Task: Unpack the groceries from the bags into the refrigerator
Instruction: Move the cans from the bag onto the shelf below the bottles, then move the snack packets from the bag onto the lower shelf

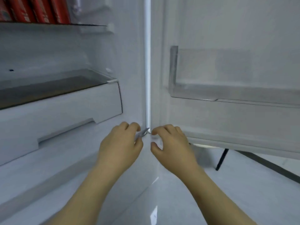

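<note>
White refrigerator (129, 62) interior, door (227, 30) open, red cartons (37, 8) standing on upper shelf (48, 25). Low by the hinge seam, left hand (120, 143) pinching a thin silvery strip (142, 133), blurred, likely film or wrapper. Right hand (172, 143) just beside, fingers (168, 127) loosely curled, thumb apart, gripping nothing. Probably light, limp, slippery: best pinched near its end, gently.

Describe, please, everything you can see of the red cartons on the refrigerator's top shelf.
The red cartons stand side by side, at least four of them, packed close together on the upper glass shelf. They look like glossy card, with white print too blurred to read. Only their lower parts show, as the picture's top edge cuts them off. They appear to lean, perhaps from the wide lens.
</note>
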Demonstrator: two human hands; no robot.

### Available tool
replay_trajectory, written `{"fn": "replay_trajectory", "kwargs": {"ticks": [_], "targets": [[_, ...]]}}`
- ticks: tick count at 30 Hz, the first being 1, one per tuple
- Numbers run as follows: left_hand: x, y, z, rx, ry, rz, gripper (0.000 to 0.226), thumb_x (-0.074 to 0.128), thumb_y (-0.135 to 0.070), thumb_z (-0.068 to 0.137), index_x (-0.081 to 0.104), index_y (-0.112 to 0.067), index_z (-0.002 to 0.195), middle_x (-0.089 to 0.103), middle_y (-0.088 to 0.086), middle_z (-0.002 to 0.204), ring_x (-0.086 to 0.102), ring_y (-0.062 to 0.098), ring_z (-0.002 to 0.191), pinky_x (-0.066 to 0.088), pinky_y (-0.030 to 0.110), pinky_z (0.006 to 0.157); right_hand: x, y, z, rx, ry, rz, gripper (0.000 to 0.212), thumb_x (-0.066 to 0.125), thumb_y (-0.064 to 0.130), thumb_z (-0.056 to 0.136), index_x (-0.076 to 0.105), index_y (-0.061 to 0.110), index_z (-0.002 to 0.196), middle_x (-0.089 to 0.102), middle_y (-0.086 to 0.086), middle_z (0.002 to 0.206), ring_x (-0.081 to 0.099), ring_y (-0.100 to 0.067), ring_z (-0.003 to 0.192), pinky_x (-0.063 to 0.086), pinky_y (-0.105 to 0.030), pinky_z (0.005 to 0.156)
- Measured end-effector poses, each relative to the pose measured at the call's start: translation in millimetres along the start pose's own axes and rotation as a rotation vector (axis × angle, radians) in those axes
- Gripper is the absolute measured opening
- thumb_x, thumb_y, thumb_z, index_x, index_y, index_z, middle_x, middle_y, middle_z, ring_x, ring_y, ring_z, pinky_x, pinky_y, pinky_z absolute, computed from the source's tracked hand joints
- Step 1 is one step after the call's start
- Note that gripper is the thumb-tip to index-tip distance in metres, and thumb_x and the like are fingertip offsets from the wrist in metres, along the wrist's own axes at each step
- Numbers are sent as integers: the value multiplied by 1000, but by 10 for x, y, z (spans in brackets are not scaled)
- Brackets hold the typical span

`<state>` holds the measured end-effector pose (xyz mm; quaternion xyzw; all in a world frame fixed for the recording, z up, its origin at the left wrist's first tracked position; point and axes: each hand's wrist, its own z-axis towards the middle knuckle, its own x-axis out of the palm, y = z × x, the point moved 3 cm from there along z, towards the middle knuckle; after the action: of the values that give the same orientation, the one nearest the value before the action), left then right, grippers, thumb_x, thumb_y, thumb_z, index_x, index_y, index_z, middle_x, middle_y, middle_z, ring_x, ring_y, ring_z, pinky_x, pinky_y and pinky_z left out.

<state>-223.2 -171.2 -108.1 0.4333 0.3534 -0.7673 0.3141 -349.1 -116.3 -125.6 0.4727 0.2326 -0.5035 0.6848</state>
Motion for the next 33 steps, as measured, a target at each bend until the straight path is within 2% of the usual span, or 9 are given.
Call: {"fn": "replay_trajectory", "kwargs": {"ticks": [8, 11, 14, 19, 24, 29, 33], "targets": [[845, -1352, -526, 314, 202, -154, 31, 44, -28, 95, 51, -22, 124, 49, -4, 118, 43, 12, 111, 35, 18, 83, -499, -1059, -1349, 361, 11, -81, 34, 48, 31, 91, 51, 25, 124, 50, 5, 123, 43, -17, 114, 35, -25, 91], [1136, -1963, -806, 408, 273, -216, 30, 43, -29, 95, 52, -22, 122, 48, -5, 119, 43, 12, 112, 36, 19, 85, -804, -1428, -1941, 509, 14, -118, 32, 47, 31, 91, 51, 26, 123, 49, 6, 124, 42, -15, 115, 35, -24, 90], [1385, -2628, -1126, 509, 355, -281, 28, 43, -29, 95, 51, -23, 122, 46, -6, 119, 42, 11, 111, 32, 17, 80, -1139, -1779, -2554, 655, -2, -145, 30, 47, 30, 91, 51, 26, 121, 49, 6, 122, 42, -14, 115, 36, -25, 93], [1657, -3705, -1720, 667, 451, -371, 28, 43, -31, 95, 51, -24, 121, 48, -6, 120, 41, 11, 114, 39, 24, 90, -1695, -2234, -3608, 937, -102, -142, 30, 50, 30, 90, 53, 26, 119, 51, 7, 124, 42, -12, 116, 37, -26, 98], [1783, -4465, -2195, 830, 550, -416, 30, 43, -31, 96, 49, -23, 124, 49, -5, 121, 42, 12, 114, 41, 25, 90, -2181, -2353, -4376, 1119, -208, -157, 29, 50, 29, 91, 53, 26, 120, 49, 7, 125, 41, -11, 117, 36, -25, 96], [1820, -5243, -2766, 1055, 656, -468, 28, 43, -31, 96, 49, -24, 123, 48, -5, 121, 43, 10, 110, 37, 17, 84, -2596, -2344, -5206, 1344, -350, -211, 29, 50, 30, 90, 53, 27, 119, 49, 8, 124, 40, -11, 118, 38, -26, 96], [1843, -5769, -3220, 1248, 724, -508, 27, 44, -32, 96, 51, -24, 121, 49, -5, 121, 44, 10, 110, 42, 21, 89, -2826, -2256, -5761, 1507, -473, -230, 29, 48, 28, 91, 52, 28, 120, 49, 9, 124, 39, -10, 117, 37, -27, 100]]}}
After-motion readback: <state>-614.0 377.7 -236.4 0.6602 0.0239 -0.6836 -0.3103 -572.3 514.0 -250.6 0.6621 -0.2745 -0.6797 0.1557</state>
